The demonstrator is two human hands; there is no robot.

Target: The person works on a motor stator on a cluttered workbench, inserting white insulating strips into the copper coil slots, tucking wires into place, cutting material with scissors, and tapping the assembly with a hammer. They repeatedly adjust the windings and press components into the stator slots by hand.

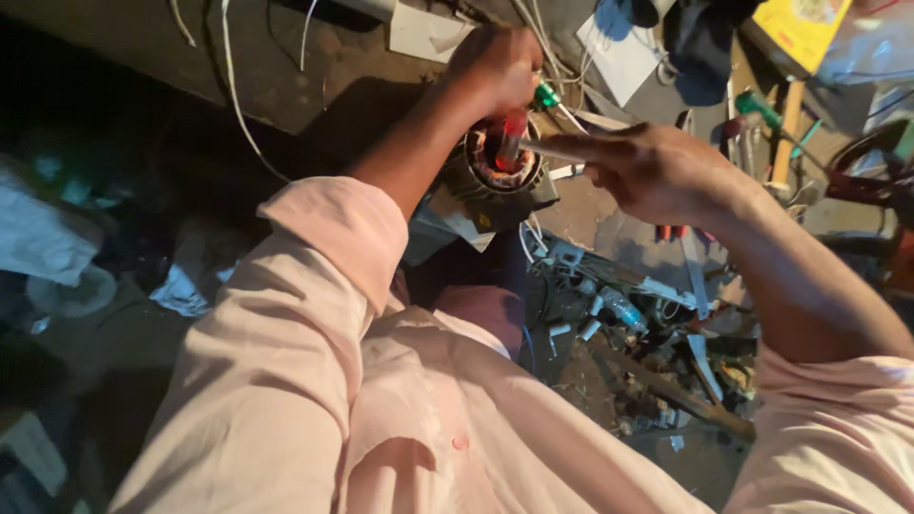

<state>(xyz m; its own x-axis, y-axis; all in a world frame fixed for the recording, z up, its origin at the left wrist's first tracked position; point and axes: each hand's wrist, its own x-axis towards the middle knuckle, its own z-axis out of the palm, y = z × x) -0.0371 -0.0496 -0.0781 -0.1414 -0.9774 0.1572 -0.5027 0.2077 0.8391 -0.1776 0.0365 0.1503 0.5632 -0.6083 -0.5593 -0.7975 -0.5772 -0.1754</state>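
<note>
From my head camera, my left hand [495, 65] is shut tight around a red-handled tool [512, 141] – its tip points down into the round motor stator [495, 167] just under my fingers. My right hand [657, 171] is pinched narrow on a thin metal rod [550, 150] that reaches from my fingertips toward the same hole.

The stator looks heavy and hard, I think – metal with copper wire coils inside. The coils could scratch easily, so I would grab the outer metal shell, not the wire.

It sits on a dusty, messy workbench [314, 86]. White wires [233, 86] trail past my left fingers. Beyond my right fingers lie a green-handled screwdriver [762, 107] and metal scraps [657, 324]. The room is dark.
</note>
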